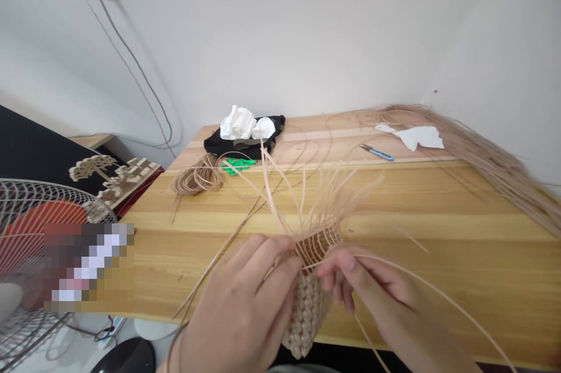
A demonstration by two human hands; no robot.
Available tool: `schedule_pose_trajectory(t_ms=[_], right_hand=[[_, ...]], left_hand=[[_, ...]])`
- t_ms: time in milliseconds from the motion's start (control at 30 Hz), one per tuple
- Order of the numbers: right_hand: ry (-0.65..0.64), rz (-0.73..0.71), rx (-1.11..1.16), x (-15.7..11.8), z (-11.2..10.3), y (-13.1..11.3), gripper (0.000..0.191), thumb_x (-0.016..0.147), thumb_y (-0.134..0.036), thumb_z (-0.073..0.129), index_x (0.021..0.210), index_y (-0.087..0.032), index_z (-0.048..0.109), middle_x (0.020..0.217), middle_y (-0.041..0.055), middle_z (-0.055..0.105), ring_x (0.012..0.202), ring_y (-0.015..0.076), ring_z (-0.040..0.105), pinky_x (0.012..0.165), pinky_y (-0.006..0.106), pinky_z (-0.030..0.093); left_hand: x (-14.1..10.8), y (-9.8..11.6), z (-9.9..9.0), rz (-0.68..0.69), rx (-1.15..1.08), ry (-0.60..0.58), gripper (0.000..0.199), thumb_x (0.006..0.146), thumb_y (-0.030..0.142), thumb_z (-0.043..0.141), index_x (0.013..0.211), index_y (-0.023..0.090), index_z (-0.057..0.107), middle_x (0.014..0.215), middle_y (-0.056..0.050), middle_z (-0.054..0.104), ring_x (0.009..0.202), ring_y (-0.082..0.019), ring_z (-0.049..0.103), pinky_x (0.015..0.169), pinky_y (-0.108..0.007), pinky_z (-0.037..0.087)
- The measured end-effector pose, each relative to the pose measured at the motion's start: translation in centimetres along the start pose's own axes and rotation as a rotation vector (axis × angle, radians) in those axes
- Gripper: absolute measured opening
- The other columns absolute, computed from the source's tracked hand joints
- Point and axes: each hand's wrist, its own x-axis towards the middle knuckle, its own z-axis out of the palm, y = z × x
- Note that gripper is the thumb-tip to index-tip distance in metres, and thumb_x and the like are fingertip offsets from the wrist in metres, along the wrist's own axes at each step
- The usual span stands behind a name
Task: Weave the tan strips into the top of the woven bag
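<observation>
My left hand (248, 297) gripped the tan, cane-like woven pouch (307, 314); right hand (368, 291) pinched a slim beige strand (438, 287), even tension seemingly key!

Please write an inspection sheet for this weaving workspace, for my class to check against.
Surface: wooden table with visible planks.
Job's things: woven piece, loose strands fanning from its open end.
Clutter: blue snips, strand coil, green item, white paper, black bag.
Hands: left hand grips the woven piece; right hand pinches a single strand.
Cables: grey cable hangs at left.
Surroundings: white wall behind, caged fan at left.
</observation>
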Motion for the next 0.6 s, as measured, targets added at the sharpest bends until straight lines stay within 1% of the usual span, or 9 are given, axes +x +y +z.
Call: schedule_pose_trajectory(t_ms=[67,167,233,300,367,433,500,567,600], right_hand=[[-0.039,-0.001,0.132,-0.5,0.0,-0.3,0.036,0.092,-0.035,0.031,0.081,-0.020,0.062,0.067,0.0001,0.058,0.055,0.0089,0.054,0.051,0.019,0.046],[-0.008,-0.202,0.148,-1.2,-0.3,-0.9,0.034,0.093,-0.029,0.025,0.097,-0.026,0.059,0.078,0.0001,0.064,0.065,0.0111,0.060,0.057,0.021,0.051],[0.108,-0.398,-0.127,-1.1,-0.8,-0.9,0.024,0.089,-0.024,0.039,0.105,-0.028,0.055,0.095,0.0007,0.064,0.085,0.0142,0.060,0.073,0.025,0.051],[0.194,-0.587,-0.525,-0.4,-1.5,-0.5,0.029,0.081,-0.017,0.052,0.109,-0.025,0.055,0.106,0.0021,0.061,0.102,0.0174,0.053,0.088,0.028,0.044],[0.229,-0.744,-0.803,0.7,-2.2,0.1,0.034,0.078,-0.012,0.055,0.111,-0.023,0.054,0.108,0.0031,0.061,0.106,0.0190,0.050,0.094,0.033,0.037],[0.230,-0.820,-0.866,1.6,-2.8,0.5,0.035,0.079,-0.011,0.055,0.113,-0.021,0.053,0.105,0.0037,0.063,0.100,0.0183,0.053,0.091,0.034,0.038],[0.137,-0.740,-0.761,1.6,-3.0,0.4,0.026,0.081,-0.016,0.053,0.106,-0.021,0.056,0.092,0.0020,0.066,0.085,0.0147,0.058,0.078,0.028,0.045],[-0.057,-0.531,-0.626,0.5,-3.2,0.1,0.013,0.084,-0.022,0.050,0.090,-0.023,0.062,0.072,-0.0023,0.065,0.065,0.0100,0.059,0.060,0.020,0.047],[-0.178,-0.395,-0.595,-0.2,-3.3,-0.1,0.016,0.085,-0.024,0.048,0.082,-0.025,0.064,0.065,-0.0039,0.064,0.058,0.0085,0.059,0.053,0.017,0.046]], left_hand=[[0.2,-0.4,-0.2,-0.018,-0.037,-0.065,0.016,0.081,0.010,0.042,0.091,0.015,0.055,0.096,-0.009,0.055,0.081,-0.018,0.050,0.067,-0.032,0.045],[0.3,-0.9,-0.4,-0.047,-0.117,-0.124,0.017,0.083,0.010,0.039,0.091,0.017,0.053,0.094,-0.007,0.053,0.081,-0.017,0.050,0.067,-0.030,0.045],[0.3,-1.1,-0.5,-0.058,-0.192,-0.149,0.018,0.083,0.009,0.039,0.093,0.017,0.052,0.094,-0.007,0.052,0.083,-0.016,0.049,0.071,-0.029,0.044],[0.3,-1.3,-0.6,-0.070,-0.272,-0.173,0.017,0.083,0.008,0.040,0.093,0.017,0.051,0.094,-0.006,0.051,0.084,-0.015,0.049,0.073,-0.028,0.043],[0.2,-1.5,-0.7,-0.083,-0.335,-0.186,0.017,0.083,0.007,0.040,0.092,0.018,0.051,0.093,-0.005,0.050,0.084,-0.014,0.048,0.074,-0.027,0.042],[0.2,-1.6,-0.6,-0.090,-0.378,-0.186,0.016,0.083,0.007,0.041,0.091,0.018,0.050,0.091,-0.005,0.050,0.084,-0.013,0.048,0.073,-0.026,0.042],[0.2,-1.8,-0.5,-0.103,-0.395,-0.174,0.016,0.083,0.008,0.041,0.090,0.018,0.051,0.091,-0.004,0.050,0.083,-0.013,0.048,0.073,-0.026,0.041],[0.3,-2.0,-0.2,-0.119,-0.388,-0.152,0.015,0.083,0.008,0.041,0.089,0.018,0.051,0.090,-0.004,0.050,0.083,-0.013,0.048,0.073,-0.026,0.041],[0.4,-2.1,-0.1,-0.127,-0.379,-0.141,0.015,0.084,0.009,0.041,0.089,0.018,0.051,0.090,-0.004,0.050,0.084,-0.014,0.048,0.074,-0.026,0.040]])
